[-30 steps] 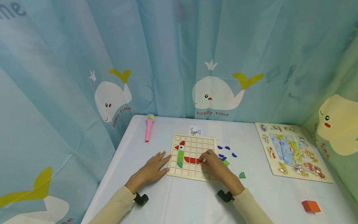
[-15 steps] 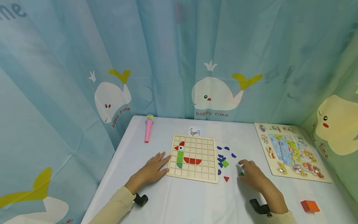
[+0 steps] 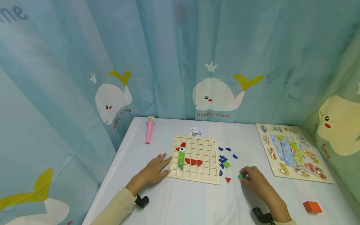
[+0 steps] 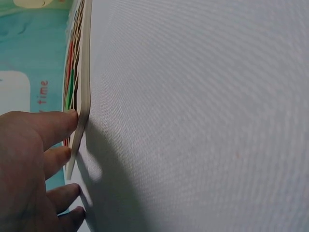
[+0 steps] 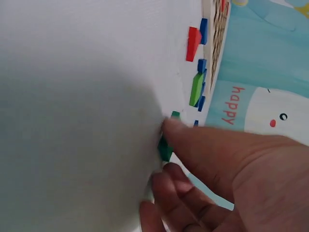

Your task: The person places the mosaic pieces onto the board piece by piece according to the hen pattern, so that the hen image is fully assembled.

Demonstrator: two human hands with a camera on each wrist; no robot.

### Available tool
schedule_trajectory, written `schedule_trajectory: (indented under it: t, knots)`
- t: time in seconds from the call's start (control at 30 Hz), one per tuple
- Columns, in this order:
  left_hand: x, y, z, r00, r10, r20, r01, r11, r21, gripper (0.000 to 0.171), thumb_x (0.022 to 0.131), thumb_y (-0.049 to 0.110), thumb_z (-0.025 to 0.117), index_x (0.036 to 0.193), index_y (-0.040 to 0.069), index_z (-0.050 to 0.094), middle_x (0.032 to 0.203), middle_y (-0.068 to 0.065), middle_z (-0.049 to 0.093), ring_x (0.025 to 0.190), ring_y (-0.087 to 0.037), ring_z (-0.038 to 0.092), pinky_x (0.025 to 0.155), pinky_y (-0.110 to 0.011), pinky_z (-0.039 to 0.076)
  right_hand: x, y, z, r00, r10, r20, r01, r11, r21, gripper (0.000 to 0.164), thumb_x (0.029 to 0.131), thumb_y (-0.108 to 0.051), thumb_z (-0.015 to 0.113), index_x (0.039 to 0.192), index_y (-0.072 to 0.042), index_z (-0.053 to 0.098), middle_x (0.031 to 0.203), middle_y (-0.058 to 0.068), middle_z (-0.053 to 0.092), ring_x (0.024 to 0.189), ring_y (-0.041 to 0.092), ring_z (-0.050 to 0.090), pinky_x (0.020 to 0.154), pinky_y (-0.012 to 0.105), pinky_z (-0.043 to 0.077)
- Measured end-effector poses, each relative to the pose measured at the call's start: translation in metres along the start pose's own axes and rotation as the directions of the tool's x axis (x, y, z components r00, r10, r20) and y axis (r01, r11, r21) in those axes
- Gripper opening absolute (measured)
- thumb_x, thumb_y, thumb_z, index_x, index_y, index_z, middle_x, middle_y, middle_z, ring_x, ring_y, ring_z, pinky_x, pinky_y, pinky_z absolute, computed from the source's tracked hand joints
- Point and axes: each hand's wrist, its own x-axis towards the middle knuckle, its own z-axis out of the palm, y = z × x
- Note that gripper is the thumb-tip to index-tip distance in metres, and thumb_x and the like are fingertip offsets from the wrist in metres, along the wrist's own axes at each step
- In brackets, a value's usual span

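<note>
R hand (image 3: 255, 180) pinches dk-green pc (image 3: 241, 176) btwn thumb & fingers, down by tabletop (image 3: 194, 203). Red tri (image 3: 227, 180) near, L of grip; lt-green sq (image 3: 227, 164) fwd-L w/ blue half-discs (image 3: 235, 156) by it; grid bd (image 3: 199, 150) farther L. L hand (image 3: 153, 168), fingers extended, touches bd's L edge.

Looks like a curtained-off kids' play corner; home or studio, can't tell. Blue curtain (image 3: 168, 47) with cartoon whales (image 3: 220, 90) and "happy time" lettering hangs behind and left of white table (image 3: 182, 203). Toys on it: microphone (image 3: 149, 131), puzzle (image 3: 292, 156), grid board (image 3: 198, 155), block (image 3: 311, 207).
</note>
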Motion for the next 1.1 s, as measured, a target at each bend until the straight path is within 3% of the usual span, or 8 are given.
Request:
schedule_trajectory:
  t: [0.2, 0.4, 0.53, 0.63, 0.8, 1.1]
  knots:
    - [0.001, -0.001, 0.0, 1.0, 0.004, 0.004, -0.004, 1.0, -0.003, 0.063, 0.109, 0.039, 0.057, 0.165, 0.018, 0.039, 0.173, -0.015, 0.029, 0.161, -0.041, 0.021, 0.128, -0.062, 0.023, 0.008, -0.013, 0.005, 0.999, 0.019, -0.03, -0.02, 0.999, -0.044, 0.029, 0.094, -0.009, 0.075, 0.118, 0.005, 0.066, 0.113, 0.022, 0.06, 0.099, 0.031, 0.059, 0.09, 0.054, 0.054]
    - [0.0, -0.001, 0.0, 1.0, 0.001, -0.002, -0.001, 1.0, 0.001, 0.062, 0.109, 0.039, 0.057, 0.165, 0.019, 0.04, 0.173, -0.015, 0.029, 0.161, -0.041, 0.021, 0.128, -0.061, 0.023, 0.023, -0.03, 0.015, 0.996, 0.06, -0.065, -0.063, 0.997, -0.043, 0.037, 0.095, -0.021, 0.077, 0.12, 0.004, 0.066, 0.117, 0.025, 0.06, 0.102, 0.037, 0.057, 0.088, 0.056, 0.053]
    - [0.0, 0.0, 0.0, 1.0, 0.01, -0.004, -0.01, 1.0, -0.002, 0.062, 0.108, 0.037, 0.058, 0.164, 0.017, 0.04, 0.172, -0.017, 0.03, 0.161, -0.042, 0.022, 0.128, -0.062, 0.023, 0.033, -0.039, 0.022, 0.994, 0.075, -0.084, -0.078, 0.996, -0.042, 0.033, 0.095, -0.014, 0.075, 0.121, 0.005, 0.066, 0.119, 0.027, 0.06, 0.106, 0.04, 0.058, 0.09, 0.058, 0.054]
    - [0.0, 0.001, -0.001, 1.0, 0.015, -0.007, -0.015, 1.0, -0.005, 0.062, 0.108, 0.036, 0.058, 0.164, 0.015, 0.041, 0.172, -0.018, 0.03, 0.16, -0.043, 0.023, 0.127, -0.063, 0.024, 0.038, -0.042, 0.026, 0.994, 0.056, -0.09, -0.06, 0.997, -0.04, 0.031, 0.096, -0.005, 0.07, 0.124, 0.007, 0.065, 0.12, 0.027, 0.059, 0.109, 0.041, 0.059, 0.094, 0.057, 0.055]
    - [0.0, 0.002, -0.002, 1.0, 0.002, -0.004, -0.002, 1.0, 0.005, 0.061, 0.109, 0.037, 0.057, 0.164, 0.016, 0.04, 0.172, -0.017, 0.03, 0.161, -0.042, 0.022, 0.128, -0.062, 0.023, 0.041, -0.043, 0.031, 0.997, 0.017, -0.075, -0.018, 1.0, -0.014, 0.036, 0.097, -0.005, 0.069, 0.13, 0.007, 0.061, 0.127, 0.029, 0.056, 0.113, 0.04, 0.058, 0.095, 0.056, 0.055]
    - [0.001, -0.001, 0.0, 1.0, 0.0, -0.006, 0.0, 1.0, -0.001, 0.062, 0.109, 0.038, 0.057, 0.164, 0.019, 0.04, 0.173, -0.015, 0.029, 0.161, -0.041, 0.022, 0.128, -0.062, 0.024, 0.037, -0.042, 0.029, 0.997, -0.073, -0.041, 0.072, 0.997, -0.018, 0.022, 0.096, 0.001, 0.07, 0.118, 0.003, 0.065, 0.112, 0.016, 0.06, 0.099, 0.027, 0.06, 0.088, 0.048, 0.058]
